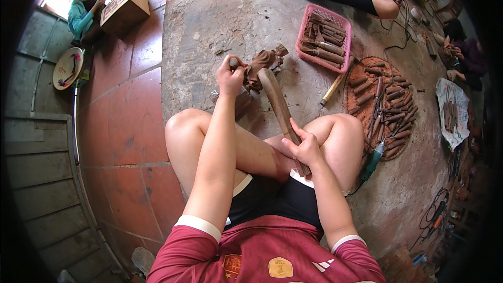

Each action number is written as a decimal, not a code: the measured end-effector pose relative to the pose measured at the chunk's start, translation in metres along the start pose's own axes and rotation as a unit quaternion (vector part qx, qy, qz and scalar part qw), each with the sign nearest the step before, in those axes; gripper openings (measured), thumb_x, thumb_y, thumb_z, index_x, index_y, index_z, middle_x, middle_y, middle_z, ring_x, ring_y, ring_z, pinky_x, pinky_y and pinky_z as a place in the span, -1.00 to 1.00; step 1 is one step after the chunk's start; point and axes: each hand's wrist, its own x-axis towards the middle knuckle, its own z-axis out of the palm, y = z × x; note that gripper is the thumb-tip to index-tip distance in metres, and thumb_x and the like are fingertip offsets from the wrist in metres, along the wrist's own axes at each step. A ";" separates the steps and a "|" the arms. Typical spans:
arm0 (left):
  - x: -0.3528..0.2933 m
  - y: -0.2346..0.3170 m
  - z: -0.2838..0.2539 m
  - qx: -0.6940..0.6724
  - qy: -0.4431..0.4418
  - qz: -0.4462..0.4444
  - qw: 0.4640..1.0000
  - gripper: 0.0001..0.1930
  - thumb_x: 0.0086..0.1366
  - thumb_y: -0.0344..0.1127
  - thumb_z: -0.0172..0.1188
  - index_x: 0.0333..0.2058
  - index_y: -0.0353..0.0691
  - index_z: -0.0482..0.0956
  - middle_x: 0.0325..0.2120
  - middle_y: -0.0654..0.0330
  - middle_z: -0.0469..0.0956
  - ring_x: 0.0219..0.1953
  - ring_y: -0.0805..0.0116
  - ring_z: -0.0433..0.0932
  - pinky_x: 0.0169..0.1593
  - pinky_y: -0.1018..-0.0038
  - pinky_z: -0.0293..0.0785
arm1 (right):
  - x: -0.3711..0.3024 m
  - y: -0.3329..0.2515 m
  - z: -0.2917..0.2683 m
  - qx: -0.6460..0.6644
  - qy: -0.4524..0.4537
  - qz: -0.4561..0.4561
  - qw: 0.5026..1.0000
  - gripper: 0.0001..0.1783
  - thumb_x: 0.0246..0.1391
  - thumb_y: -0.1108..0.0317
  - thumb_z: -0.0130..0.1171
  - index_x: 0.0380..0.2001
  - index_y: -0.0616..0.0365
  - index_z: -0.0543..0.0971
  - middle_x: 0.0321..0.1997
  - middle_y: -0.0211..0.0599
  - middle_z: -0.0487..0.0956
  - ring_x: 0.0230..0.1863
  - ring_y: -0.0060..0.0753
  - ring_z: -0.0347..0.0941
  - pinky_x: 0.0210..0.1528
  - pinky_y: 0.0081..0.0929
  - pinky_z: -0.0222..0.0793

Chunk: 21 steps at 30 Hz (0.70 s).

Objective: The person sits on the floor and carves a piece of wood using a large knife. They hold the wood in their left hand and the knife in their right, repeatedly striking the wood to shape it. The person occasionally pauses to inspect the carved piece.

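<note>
Your maroon shirt (pixel 262 230) lies nearest, below both hands, with the black shorts (pixel 272 199) just beyond its hem. Grey concrete floor (pixel 220 10) spreads ahead of your hands, and your bare crossed legs (pixel 343 133) fold beneath them. To the right of your right hand (pixel 304 149), past the knee, sits a round tray (pixel 346 94) of reddish dust, crowded with dark-handled tools. Farther forward from that hand, a pink basket (pixel 320 62) holds more of the same sort. Your right hand wraps the lower part of a long wooden mallet (pixel 277 99), its fingers closed round the shaft, the thick head slanting forward and left. Just right of your left hand (pixel 230 77) stands a carved brown wood piece (pixel 267 62), low on the floor; whether the mallet's head touches it, you cannot tell from here. A green power tool (pixel 373 162) rests to the right of your right hand, by the tray's near edge. Your left hand is clenched round a short handle (pixel 233 63), whose rounded end pokes out above the fist.
</note>
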 end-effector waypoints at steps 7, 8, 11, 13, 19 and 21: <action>0.011 -0.005 -0.008 -0.056 0.054 -0.028 0.997 -0.87 0.08 -0.64 0.01 -0.43 -0.24 0.40 -0.54 0.26 0.50 -0.43 0.42 0.59 -0.29 0.49 0.49 | 0.001 0.004 0.003 -0.010 -0.004 -0.001 1.000 -0.24 -0.05 0.27 0.36 0.25 0.21 0.38 -0.25 -0.04 0.69 -0.24 -0.51 0.60 -0.11 -0.53 0.48; 0.012 -0.008 -0.014 -0.085 0.071 -0.041 0.993 -0.86 0.07 -0.64 0.01 -0.43 -0.24 0.40 -0.55 0.25 0.49 -0.43 0.40 0.59 -0.28 0.48 0.50 | 0.002 0.006 0.004 -0.012 0.000 -0.015 1.000 -0.24 -0.05 0.27 0.36 0.25 0.21 0.38 -0.25 -0.04 0.69 -0.24 -0.50 0.60 -0.10 -0.53 0.48; 0.010 -0.010 -0.017 -0.142 0.111 -0.073 0.981 -0.83 0.04 -0.67 0.01 -0.42 -0.23 0.39 -0.55 0.23 0.48 -0.43 0.34 0.60 -0.28 0.45 0.54 | 0.002 0.005 0.003 -0.018 0.001 -0.008 1.000 -0.23 -0.05 0.26 0.37 0.25 0.21 0.37 -0.25 -0.02 0.69 -0.23 -0.49 0.60 -0.08 -0.52 0.47; 0.008 -0.003 -0.014 -0.170 0.117 -0.074 0.976 -0.80 0.03 -0.69 0.00 -0.39 -0.26 0.39 -0.51 0.20 0.48 -0.40 0.29 0.60 -0.20 0.37 0.56 | 0.001 0.004 0.001 -0.018 0.000 0.006 1.000 -0.23 -0.05 0.26 0.37 0.25 0.21 0.37 -0.24 0.00 0.68 -0.21 -0.48 0.60 -0.07 -0.52 0.47; 0.010 0.007 -0.019 -0.139 0.111 -0.026 0.984 -0.80 0.02 -0.70 -0.01 -0.39 -0.28 0.40 -0.49 0.19 0.49 -0.36 0.26 0.62 -0.17 0.36 0.56 | 0.000 0.005 -0.001 -0.012 -0.003 0.005 1.000 -0.23 -0.02 0.34 0.36 0.27 0.25 0.33 -0.24 -0.18 0.67 -0.21 -0.59 0.54 -0.07 -0.59 0.44; 0.009 0.005 -0.019 -0.102 0.106 -0.025 0.989 -0.81 0.04 -0.69 -0.01 -0.39 -0.28 0.41 -0.50 0.19 0.51 -0.35 0.30 0.63 -0.21 0.41 0.54 | 0.001 0.004 0.000 -0.015 0.004 0.004 1.000 -0.23 -0.04 0.27 0.37 0.25 0.23 0.36 -0.26 -0.02 0.69 -0.21 -0.46 0.61 -0.07 -0.52 0.47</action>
